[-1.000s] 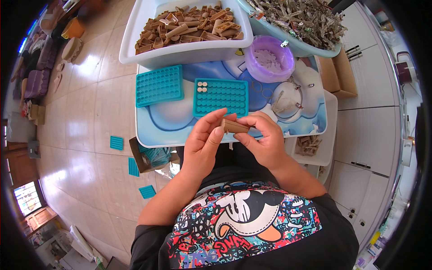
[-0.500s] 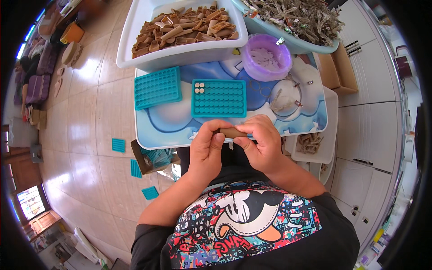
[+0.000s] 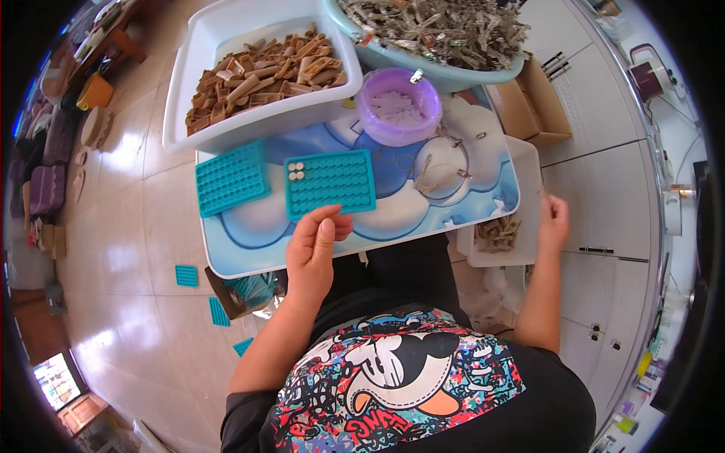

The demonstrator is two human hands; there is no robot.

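Observation:
My left hand [image 3: 313,245] is just in front of the table's near edge, fingers curled and thumb against them; anything inside is hidden. Out to the right, beside the white bin [image 3: 535,158], my right hand [image 3: 554,219] is closed in a pinch. A thin sliver seems to stick up from its fingertips, too small to name. Beyond my left hand lies a teal tray [image 3: 340,185] of round cavities, with several small white discs [image 3: 295,171] in its far left corner. Another teal tray [image 3: 232,180], turned slightly, lies left of it. The brown piece is not visible in either hand.
A white tub [image 3: 177,124] of brown pieces [image 3: 264,75] stands at the back left. Behind the table are a purple bowl [image 3: 399,132] of pale flakes and a light-blue basin [image 3: 453,78] heaped with grey-brown strips. A cardboard box [image 3: 529,113] stands right; small teal trays [image 3: 186,275] lie on the floor.
My hands have parted from the brown piece they both held. The right hand has swung far right beside the white bin; the left stays near the table edge. The view has shifted right.

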